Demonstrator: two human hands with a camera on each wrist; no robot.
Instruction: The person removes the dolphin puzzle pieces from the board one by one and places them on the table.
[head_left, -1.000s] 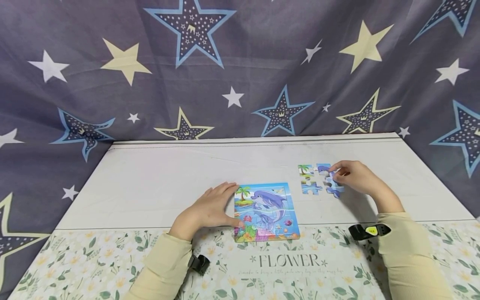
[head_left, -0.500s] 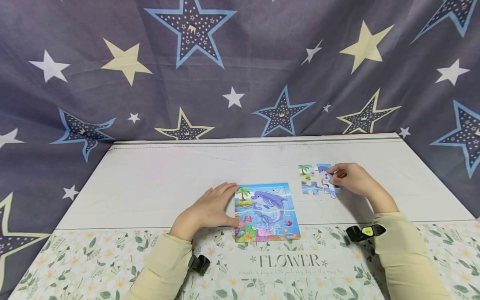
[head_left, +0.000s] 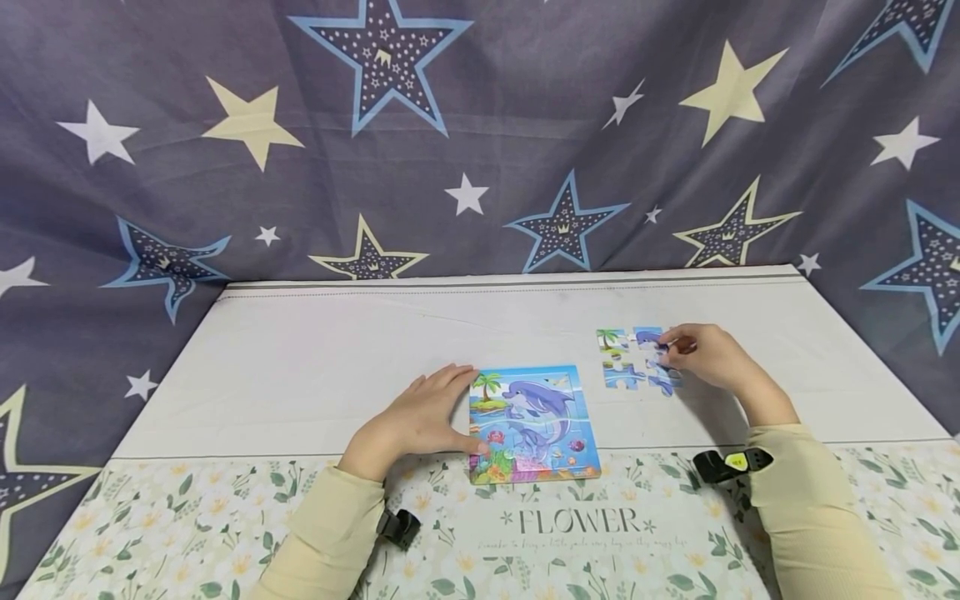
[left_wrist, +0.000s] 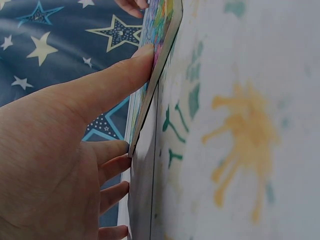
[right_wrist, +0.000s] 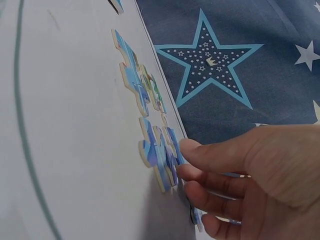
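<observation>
A square dolphin jigsaw board (head_left: 536,425) lies near the middle of the table, its picture made of joined pieces. My left hand (head_left: 416,417) rests at its left side, thumb on the surface near the lower corner and index fingertip at the upper corner; the fingers are fairly straight. To the right, several loose puzzle pieces (head_left: 619,371) form small groups. My right hand (head_left: 708,354) bends over the right-hand group, thumb and fingertips pinching a dolphin piece (right_wrist: 172,150) at its edge. The fingers partly hide that piece.
The white tabletop (head_left: 360,325) meets a dark star-patterned curtain (head_left: 465,125) at the back. A floral cloth (head_left: 585,533) printed with "FLOWER" covers the front. A black camera strap sits on each wrist.
My right hand has shifted slightly left, and the pieces beneath it have moved closer to the left group. A piece that looked tilted half a second ago lies flatter. My left hand stays still.
</observation>
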